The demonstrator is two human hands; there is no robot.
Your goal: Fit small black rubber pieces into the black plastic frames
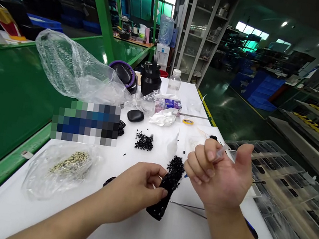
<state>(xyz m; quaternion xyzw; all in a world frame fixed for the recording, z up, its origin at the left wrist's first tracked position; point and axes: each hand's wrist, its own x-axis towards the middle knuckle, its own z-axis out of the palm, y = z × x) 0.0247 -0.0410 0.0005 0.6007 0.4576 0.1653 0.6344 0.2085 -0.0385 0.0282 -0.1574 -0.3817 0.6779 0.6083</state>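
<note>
Head view, left hand: our left hand (141, 185) pinches the black part (162, 200) between thumb and fingers, over the middle of the desk (185, 238) towards its near edge.
Head view, right hand: fingers of our right hand (219, 174) are curled round what looks like a clear syringe (220, 154), thumb raised away from it; its blue tip (185, 176) points down beside the black part.
Black pieces: one pile (176, 166) lies just past the part's far end — whether they touch, we cannot tell; another pile (144, 141) sits nearer the desk's middle.
Thin metal tool: it lies right of the part (192, 207).
Bag of brass-coloured pieces: near the desk's left edge (68, 166).
Step in hand: we judge it to be fine work on the black part with the syringe.
Next move: it would call for a steady left pinch and a well-aimed tip — a slip could scatter the pile.
</note>
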